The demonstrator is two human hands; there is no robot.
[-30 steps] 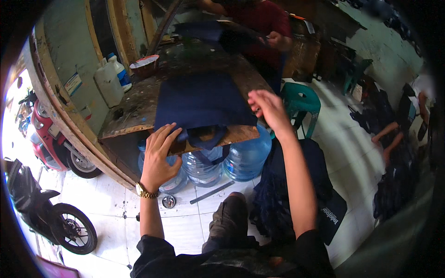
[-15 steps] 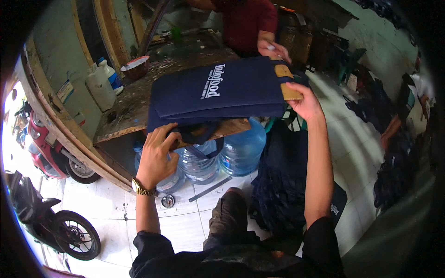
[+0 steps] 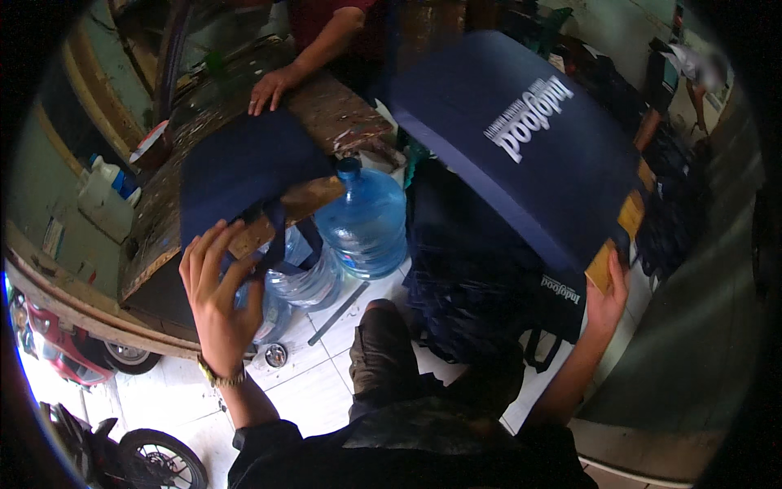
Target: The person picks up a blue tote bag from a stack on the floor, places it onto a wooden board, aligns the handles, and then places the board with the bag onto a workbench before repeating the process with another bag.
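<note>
Right hand [image 3: 608, 300] is gripping board [image 3: 630, 214] inside printed bag [image 3: 505, 155]. Left hand [image 3: 218, 303] is curving open beside navy handled bag [image 3: 248, 167] on table [image 3: 346, 114].

White lettering [image 3: 529, 118] on two navy bags [image 3: 554, 183]

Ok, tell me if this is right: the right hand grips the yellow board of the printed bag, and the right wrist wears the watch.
Wrong wrist: the head view shows the watch on the left wrist. The right hand does grip the yellow board of the printed bag.
</note>
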